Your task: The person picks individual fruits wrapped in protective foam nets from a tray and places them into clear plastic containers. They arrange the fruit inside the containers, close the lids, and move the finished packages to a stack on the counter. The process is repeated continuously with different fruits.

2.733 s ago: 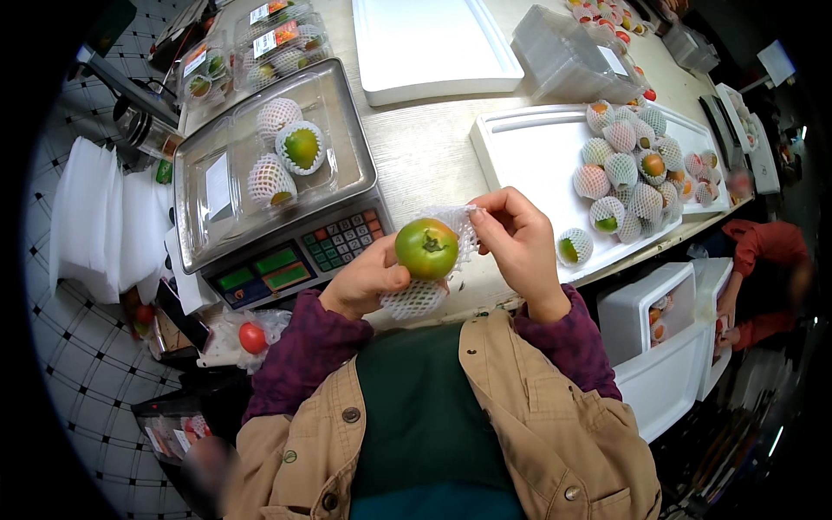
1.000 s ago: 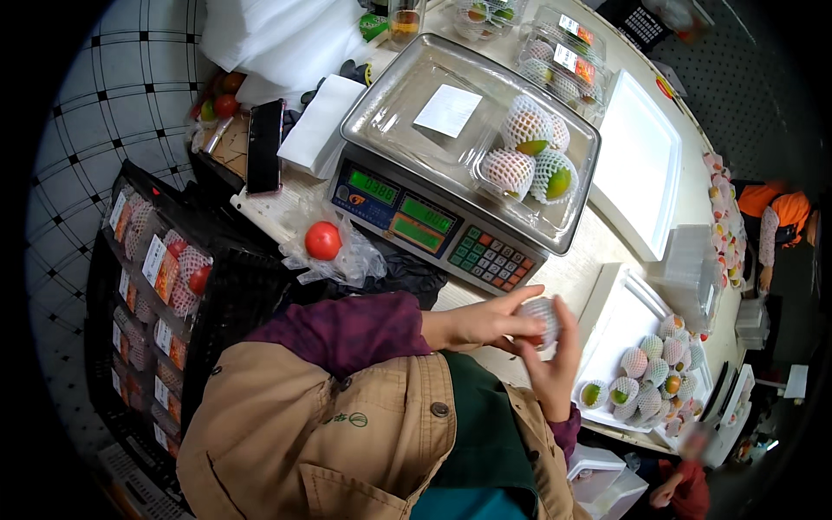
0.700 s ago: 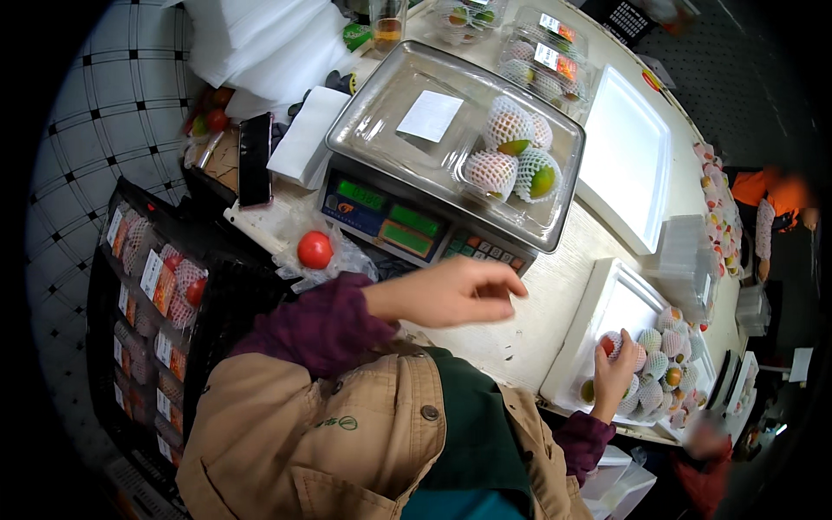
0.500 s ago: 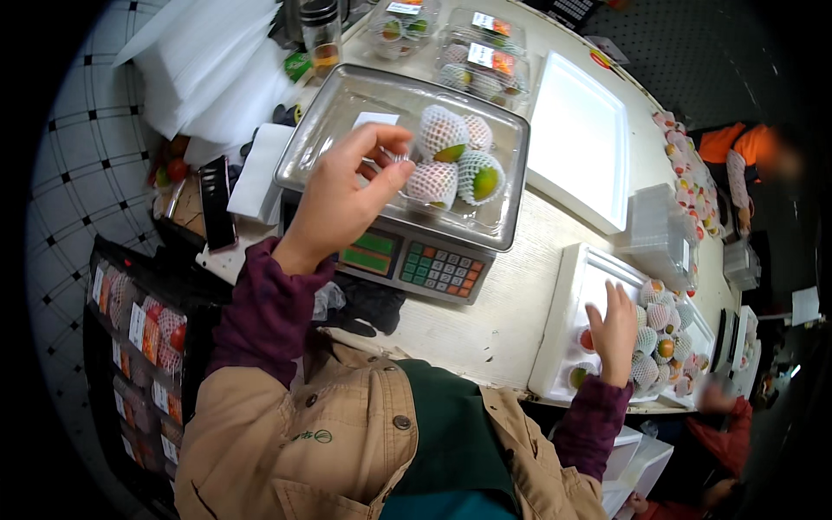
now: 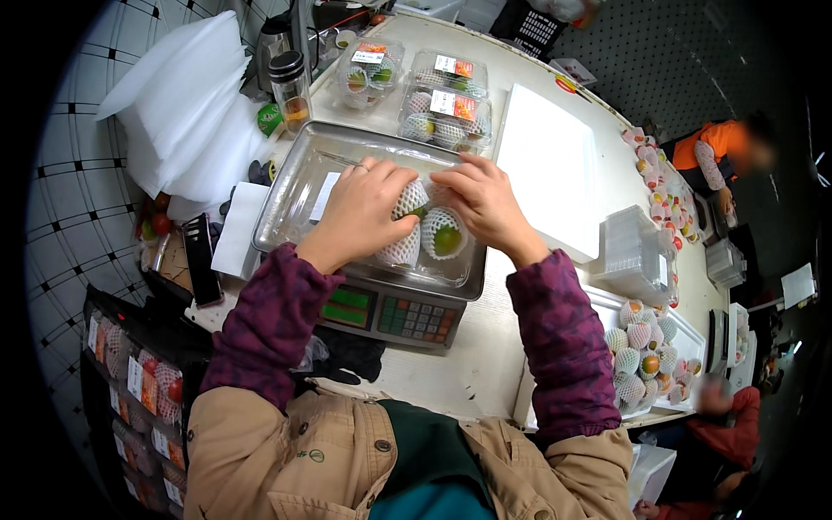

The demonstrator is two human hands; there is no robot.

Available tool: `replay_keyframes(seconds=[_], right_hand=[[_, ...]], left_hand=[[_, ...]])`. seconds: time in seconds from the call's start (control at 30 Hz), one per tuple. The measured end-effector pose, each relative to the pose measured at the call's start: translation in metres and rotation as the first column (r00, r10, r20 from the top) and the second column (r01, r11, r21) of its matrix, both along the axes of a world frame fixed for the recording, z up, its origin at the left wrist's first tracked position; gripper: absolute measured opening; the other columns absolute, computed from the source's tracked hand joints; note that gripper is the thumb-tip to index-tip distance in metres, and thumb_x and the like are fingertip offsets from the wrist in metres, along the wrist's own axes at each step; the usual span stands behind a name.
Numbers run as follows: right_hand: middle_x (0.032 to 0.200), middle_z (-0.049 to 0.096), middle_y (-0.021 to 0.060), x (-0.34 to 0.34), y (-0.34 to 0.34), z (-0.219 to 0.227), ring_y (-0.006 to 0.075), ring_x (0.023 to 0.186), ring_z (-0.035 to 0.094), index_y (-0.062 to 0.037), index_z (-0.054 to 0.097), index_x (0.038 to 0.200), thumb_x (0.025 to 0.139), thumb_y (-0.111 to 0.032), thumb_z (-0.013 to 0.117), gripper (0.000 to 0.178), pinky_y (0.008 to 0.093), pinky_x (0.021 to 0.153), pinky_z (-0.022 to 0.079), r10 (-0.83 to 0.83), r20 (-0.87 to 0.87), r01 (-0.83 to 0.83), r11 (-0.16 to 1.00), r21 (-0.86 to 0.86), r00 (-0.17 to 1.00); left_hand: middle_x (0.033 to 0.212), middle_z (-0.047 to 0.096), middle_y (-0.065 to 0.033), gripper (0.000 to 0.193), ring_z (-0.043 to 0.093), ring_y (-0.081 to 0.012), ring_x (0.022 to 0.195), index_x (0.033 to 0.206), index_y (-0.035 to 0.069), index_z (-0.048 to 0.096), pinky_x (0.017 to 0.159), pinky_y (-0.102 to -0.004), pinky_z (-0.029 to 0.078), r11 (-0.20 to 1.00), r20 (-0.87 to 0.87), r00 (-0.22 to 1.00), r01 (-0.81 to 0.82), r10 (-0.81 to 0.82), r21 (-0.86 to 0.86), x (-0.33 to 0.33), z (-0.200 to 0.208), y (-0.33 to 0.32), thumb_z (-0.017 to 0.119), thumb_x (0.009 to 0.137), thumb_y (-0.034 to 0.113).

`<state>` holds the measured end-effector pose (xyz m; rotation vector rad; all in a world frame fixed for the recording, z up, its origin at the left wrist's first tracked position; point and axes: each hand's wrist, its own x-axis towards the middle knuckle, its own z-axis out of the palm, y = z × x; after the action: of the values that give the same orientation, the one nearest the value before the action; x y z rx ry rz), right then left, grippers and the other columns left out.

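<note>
A shallow clear plastic tray point(image 5: 444, 276) sits in the metal pan point(image 5: 472, 282) of a digital scale point(image 5: 416, 322). In it are several green and reddish fruits in white foam nets, among them a green-faced fruit point(image 5: 445, 241) at the right and a netted fruit point(image 5: 400, 251) nearest me. My left hand point(image 5: 371, 208) is closed round a netted fruit at the left, thumb on the near side. Beside it, my right hand point(image 5: 487, 201) bends its fingers over a netted fruit at the far right, which its fingers mostly hide.
Labelled fruit boxes point(image 5: 446, 117) stand behind the scale. To the right are a white foam box point(image 5: 550, 165), stacked clear containers point(image 5: 637, 251) and a tray of netted fruit point(image 5: 646, 351). White foam sheets point(image 5: 178, 104) and a phone point(image 5: 202, 260) lie left. An orange-vested person point(image 5: 715, 156) stands far right.
My right hand has come from the fruit tray at the right to the fruit on the scale. My left hand, earlier raised beside the fruit, now closes on it. The view has shifted.
</note>
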<state>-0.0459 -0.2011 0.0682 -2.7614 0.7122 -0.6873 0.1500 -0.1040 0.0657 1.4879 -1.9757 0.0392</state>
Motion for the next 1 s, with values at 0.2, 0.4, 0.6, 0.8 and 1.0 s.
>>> replay_keyframes(seconds=[0.2,0.4,0.6,0.8,1.0], right_hand=[[0.113,0.059,0.0039,-0.027,0.008,0.001,0.0279,0.110,0.050,-0.0136,0.064,0.109,0.081,-0.011,0.061,0.028,0.0390,0.090,0.040,-0.055,-0.021,0.053,0.996,-0.078,0.998],[0.109,0.059,0.0124,-0.052,0.045,0.001,0.0301,0.103,0.054,-0.0066,0.060,0.113,0.083,-0.008,0.060,0.030,0.0367,0.085,0.044,-0.233,0.246,0.193,0.965,0.176,0.941],[0.104,0.065,0.0062,-0.075,0.073,-0.036,0.0131,0.089,0.061,-0.0002,0.058,0.115,0.090,-0.009,0.056,0.027,0.0262,0.072,0.050,-0.525,0.356,0.120,0.672,0.731,0.773],[0.092,0.062,0.0088,-0.051,0.035,-0.012,0.0124,0.078,0.059,0.0035,0.056,0.112,0.094,-0.033,0.051,0.041,0.0245,0.060,0.051,-0.670,0.359,-0.035,0.446,0.895,0.649],[0.072,0.055,0.0038,-0.018,-0.010,-0.005,0.0091,0.052,0.050,0.0018,0.058,0.102,0.088,-0.055,0.053,0.058,0.0235,0.041,0.039,-0.659,0.120,0.221,0.411,0.885,0.743]], left_hand=[[0.119,0.057,-0.0153,0.044,0.051,-0.0327,0.115,0.116,0.002,0.054,0.097,-0.0413,0.041,0.994,0.038,0.996,0.078,-0.081,0.077,-0.008,-0.007,-0.022,0.064,0.074,0.015],[0.137,0.044,-0.0203,0.058,0.038,-0.0339,0.130,0.133,0.002,0.044,0.107,-0.0443,0.029,0.997,-0.126,0.992,0.032,-0.023,0.073,0.020,0.018,0.012,0.064,0.079,0.016],[0.143,0.033,-0.0237,0.077,0.032,-0.0381,0.133,0.142,0.001,0.029,0.107,-0.0426,0.028,0.874,0.149,0.921,-0.390,0.361,0.289,0.079,-0.014,0.088,0.067,0.077,0.018],[0.144,0.033,-0.0188,0.082,0.029,-0.0271,0.135,0.144,0.000,0.024,0.110,-0.0386,0.023,0.993,-0.915,0.399,0.113,-0.063,-0.018,0.032,0.001,0.064,0.065,0.075,0.018],[0.131,0.051,-0.0113,0.063,0.044,-0.0289,0.125,0.123,0.012,0.055,0.103,-0.0491,0.031,0.992,0.202,0.975,0.108,-0.094,-0.058,-0.078,-0.006,0.048,0.076,0.066,0.028]])
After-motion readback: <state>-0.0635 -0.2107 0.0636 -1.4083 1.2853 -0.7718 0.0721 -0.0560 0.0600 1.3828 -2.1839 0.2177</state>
